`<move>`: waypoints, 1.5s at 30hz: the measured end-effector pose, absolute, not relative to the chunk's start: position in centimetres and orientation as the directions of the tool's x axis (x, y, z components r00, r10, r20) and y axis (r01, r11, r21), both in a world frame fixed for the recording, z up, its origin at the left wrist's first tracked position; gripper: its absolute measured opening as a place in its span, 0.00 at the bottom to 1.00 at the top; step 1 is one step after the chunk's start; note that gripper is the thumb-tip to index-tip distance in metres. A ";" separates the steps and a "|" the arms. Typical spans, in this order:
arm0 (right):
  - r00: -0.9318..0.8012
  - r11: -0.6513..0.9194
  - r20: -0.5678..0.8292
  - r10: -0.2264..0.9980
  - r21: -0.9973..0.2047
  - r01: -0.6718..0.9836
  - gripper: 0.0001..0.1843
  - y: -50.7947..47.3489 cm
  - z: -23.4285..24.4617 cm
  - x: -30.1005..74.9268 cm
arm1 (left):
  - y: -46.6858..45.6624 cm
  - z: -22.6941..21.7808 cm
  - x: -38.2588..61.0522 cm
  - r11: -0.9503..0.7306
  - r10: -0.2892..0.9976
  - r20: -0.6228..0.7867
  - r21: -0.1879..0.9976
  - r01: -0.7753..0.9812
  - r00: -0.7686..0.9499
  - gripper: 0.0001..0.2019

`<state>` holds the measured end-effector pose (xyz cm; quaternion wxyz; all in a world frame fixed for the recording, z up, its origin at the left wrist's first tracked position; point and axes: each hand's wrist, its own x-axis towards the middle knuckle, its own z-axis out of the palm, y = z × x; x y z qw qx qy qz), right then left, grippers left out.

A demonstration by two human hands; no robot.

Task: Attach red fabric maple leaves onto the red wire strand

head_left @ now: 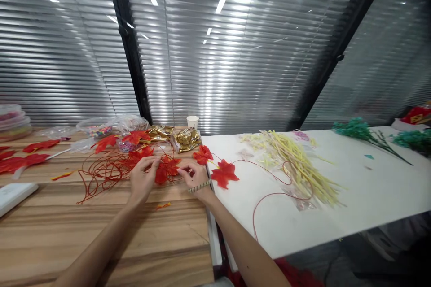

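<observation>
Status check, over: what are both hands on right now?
Left hand and right hand both pinching red leaf garland. Tangled red wire on wooden table. Nothing blocking.

I can't tell whether my right hand (pixel 193 175) grips the red leaf (pixel 166 169); stacked containers (pixel 13 122) are cut off at left.

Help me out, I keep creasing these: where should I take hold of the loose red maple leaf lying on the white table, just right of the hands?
Probably by the thin stalk end of the red maple leaf, not the blade. It lies flat on the white table, so pinch from above. The right hand is nearest and could come at it from its left edge.
</observation>
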<state>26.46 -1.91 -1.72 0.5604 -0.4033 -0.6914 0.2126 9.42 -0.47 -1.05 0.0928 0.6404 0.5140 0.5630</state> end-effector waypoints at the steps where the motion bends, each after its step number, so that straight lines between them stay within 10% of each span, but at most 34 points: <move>1: -0.036 0.578 0.600 0.799 -0.750 0.321 0.05 -1.9 -1.7 26.6 | -0.5 -1.1 9.5 -0.492 0.759 0.643 0.666 0.560 -0.099 0.12; 18: -0.190 0.659 0.658 0.729 -0.598 0.456 0.08 -1.6 -2.8 26.1 | -0.9 -1.0 10.7 -0.246 0.950 0.257 0.966 0.080 -0.179 0.23; 45: -0.131 0.631 0.645 0.753 -0.651 0.422 0.09 -1.6 -2.6 26.4 | -1.3 -0.7 11.1 -0.157 0.985 0.132 0.954 -0.256 -0.110 0.14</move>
